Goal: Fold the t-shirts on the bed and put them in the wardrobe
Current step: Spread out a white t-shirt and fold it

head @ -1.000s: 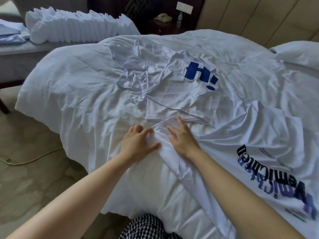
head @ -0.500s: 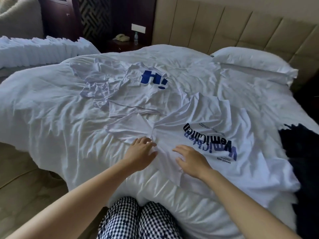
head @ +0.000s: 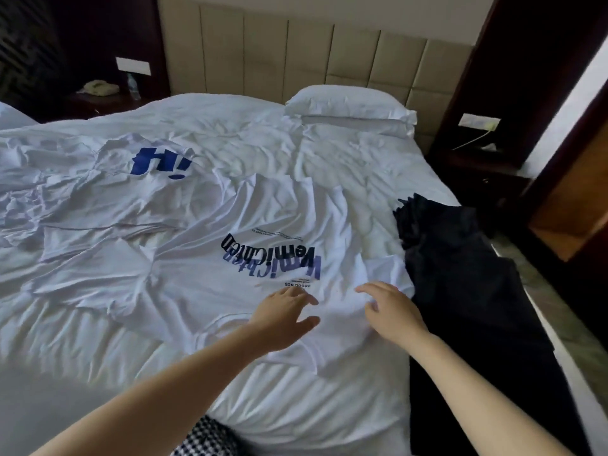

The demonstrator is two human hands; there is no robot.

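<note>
White fabric t-shirt with black and blue lettering (head: 204,291) lies spread, print up, in the middle of the frame on the rumpled white bed (head: 345,166). The left hand (head: 283,315) is over its lower part, fingers straight and a little apart, thumb out to the side; the right hand (head: 391,315) is just beside it over the right sleeve, fingers loosely bent and apart, holding nothing. I cannot tell if the palms touch the fabric. A second white t-shirt with a blue print (head: 158,179) lies crumpled at the upper left; a black cloth (head: 460,274) lies at the right edge, touching the sleeve.
</note>
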